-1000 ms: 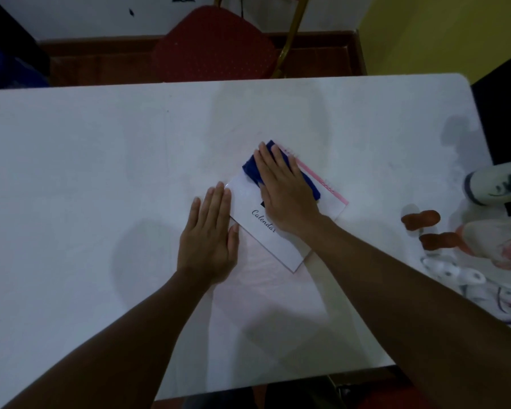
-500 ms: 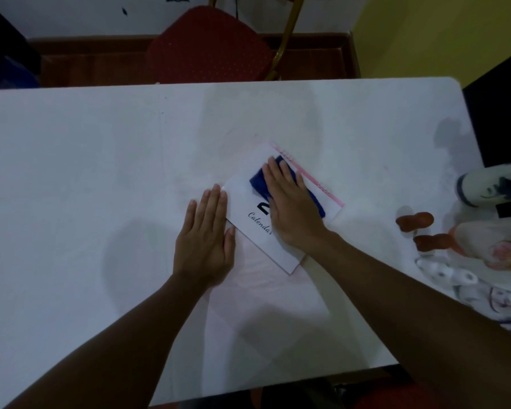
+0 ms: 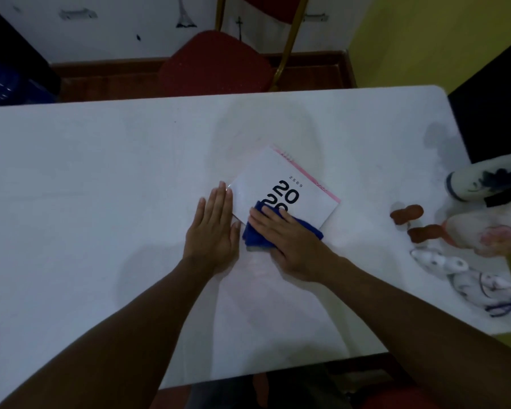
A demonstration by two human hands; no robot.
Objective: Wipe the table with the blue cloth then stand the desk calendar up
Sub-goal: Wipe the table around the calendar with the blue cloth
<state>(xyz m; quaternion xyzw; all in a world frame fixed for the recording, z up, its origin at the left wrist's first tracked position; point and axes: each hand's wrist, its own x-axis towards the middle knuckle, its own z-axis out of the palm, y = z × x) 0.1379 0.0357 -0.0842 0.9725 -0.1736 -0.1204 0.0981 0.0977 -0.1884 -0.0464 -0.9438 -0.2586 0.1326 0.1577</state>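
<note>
A white desk calendar (image 3: 281, 184) with a pink spiral edge lies flat on the white table (image 3: 101, 178), turned at an angle, dark numerals showing. My right hand (image 3: 289, 240) presses flat on the blue cloth (image 3: 255, 234), which covers the calendar's near corner and spills onto the table. Blue fabric shows to the left of and beyond the fingers. My left hand (image 3: 213, 228) lies flat, palm down, on the table against the calendar's left edge, fingers together and pointing away from me.
At the table's right end lie a blue-and-white ceramic vase (image 3: 484, 181), two brown pieces (image 3: 407, 215), a pinkish figurine (image 3: 484, 234) and small white-and-blue figurines (image 3: 469, 278). A red chair (image 3: 216, 60) stands beyond the far edge.
My right hand has dragged the blue cloth toward me, from the calendar's far part to its near corner, uncovering the numerals. The left hand has stayed flat beside the calendar.
</note>
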